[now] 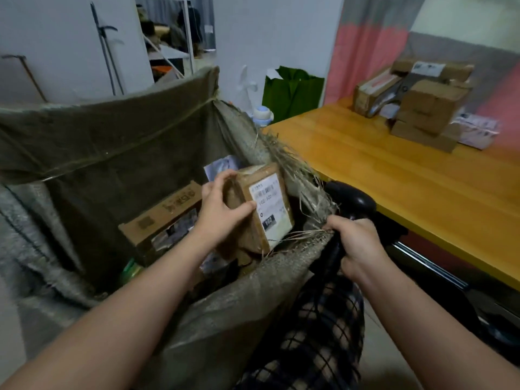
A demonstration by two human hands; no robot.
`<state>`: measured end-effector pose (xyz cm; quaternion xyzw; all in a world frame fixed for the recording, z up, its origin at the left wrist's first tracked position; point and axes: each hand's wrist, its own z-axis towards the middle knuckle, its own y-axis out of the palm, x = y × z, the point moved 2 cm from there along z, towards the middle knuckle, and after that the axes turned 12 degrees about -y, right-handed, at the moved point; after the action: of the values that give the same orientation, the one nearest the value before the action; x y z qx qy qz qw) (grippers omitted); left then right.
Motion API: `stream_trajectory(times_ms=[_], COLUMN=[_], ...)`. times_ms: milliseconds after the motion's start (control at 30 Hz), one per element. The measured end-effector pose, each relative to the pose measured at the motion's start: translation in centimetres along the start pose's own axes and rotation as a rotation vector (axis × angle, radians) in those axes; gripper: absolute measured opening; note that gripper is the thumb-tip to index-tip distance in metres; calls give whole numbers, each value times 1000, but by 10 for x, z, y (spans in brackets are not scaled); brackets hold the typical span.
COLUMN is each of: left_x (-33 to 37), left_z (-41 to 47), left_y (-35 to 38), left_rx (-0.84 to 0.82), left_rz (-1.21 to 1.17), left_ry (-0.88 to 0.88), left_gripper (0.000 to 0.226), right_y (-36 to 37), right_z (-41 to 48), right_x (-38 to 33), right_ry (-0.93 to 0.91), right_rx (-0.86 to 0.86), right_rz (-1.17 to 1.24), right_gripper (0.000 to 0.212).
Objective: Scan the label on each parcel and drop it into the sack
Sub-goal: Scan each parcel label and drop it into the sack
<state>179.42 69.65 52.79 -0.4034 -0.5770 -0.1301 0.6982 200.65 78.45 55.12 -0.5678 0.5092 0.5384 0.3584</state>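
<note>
My left hand (222,205) grips a small brown cardboard parcel (270,220) by its left edge, holding it over the open mouth of the woven sack (112,153). Its white label with a barcode faces up. My right hand (357,243) is curled round the grip of a black handheld scanner (351,201), just right of the parcel at the sack's frayed rim. Inside the sack lie a long brown box (163,218) and other parcels, partly hidden.
A yellow wooden table (394,170) stands on the right, with a stack of several brown boxes (422,108) and white-labelled packets (475,130) at its far end. A green bag (292,94) leans against the back wall. Checked black fabric (309,333) lies below my hands.
</note>
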Motion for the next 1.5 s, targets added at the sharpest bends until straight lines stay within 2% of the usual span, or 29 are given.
stream_trajectory(times_ms=[67,200,267,300,367,467,533,600,700,800,933,1100,1267,1500], left_x=[-12,-51,-68,-74,-75,-61,-55,-61,-68,-62,-30,37,107,190], left_z=[-1,-4,-10,-13,-16,-14,-11,-8,-7,-11,-15,-14,-20,-61], left_y=[-9,-34,-43,-47,-47,-29,-13,-6,0,9,17,64,147,282], left_rx=[-6,-20,-52,-59,-67,-125,-207,-254,-314,-250,-78,-95,-223,-452], left_rz=[211,616,905,947,875,752,831,901,929,968,757,691,657,583], left_ry=[11,-169,-258,-285,-274,-112,-60,-95,-129,-73,123,350,534,740], left_gripper=[61,67,72,72,71,73,76,78,79,62,39,36,37,36], right_y=[-5,-2,4,8,16,34,45,50,42,26,4,-39,-122,-263], right_z=[5,10,8,6,2,-4,-5,-3,4,11,15,19,19,-6], right_x=[-1,5,13,18,23,19,11,8,14,30,31,5,-39,-81], right_ry=[-114,-358,-385,-396,-431,-495,-538,-564,-550,-472,-492,-555,-613,-508], right_rx=[-10,-104,-143,-162,-191,-207,-215,-218,-259,-297,-245,-116,109,495], right_rz=[-146,-585,-690,-694,-681,-615,-536,-505,-663,-830,-854,-827,-876,-862], right_gripper=[13,47,57,60,62,63,61,60,63,59,49,40,28,20])
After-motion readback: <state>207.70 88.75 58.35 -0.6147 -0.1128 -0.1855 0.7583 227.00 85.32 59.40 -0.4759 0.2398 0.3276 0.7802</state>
